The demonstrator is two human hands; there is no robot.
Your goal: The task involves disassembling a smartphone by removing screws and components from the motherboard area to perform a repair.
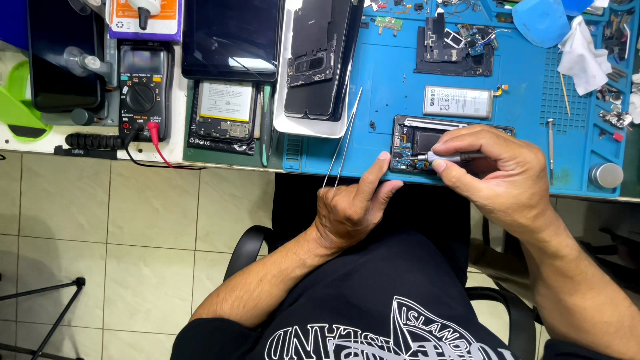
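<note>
An opened phone frame [413,137] with its circuit boards exposed lies near the front edge of a blue work mat [393,87]. My right hand [497,173] grips a small grey screwdriver [460,157] laid sideways, its tip at the frame's lower left corner. My left hand [350,207] holds long metal tweezers [345,137] that point away from me, while its forefinger presses the frame's left end. A silver battery [459,102] rests on the mat just behind the frame.
A black multimeter [141,90] with red and black leads sits at the left. Several opened phones and a dark tablet [232,37] fill the bench's back. A white cloth [583,57], a blue lid [541,20] and a metal cylinder [605,175] lie at the right.
</note>
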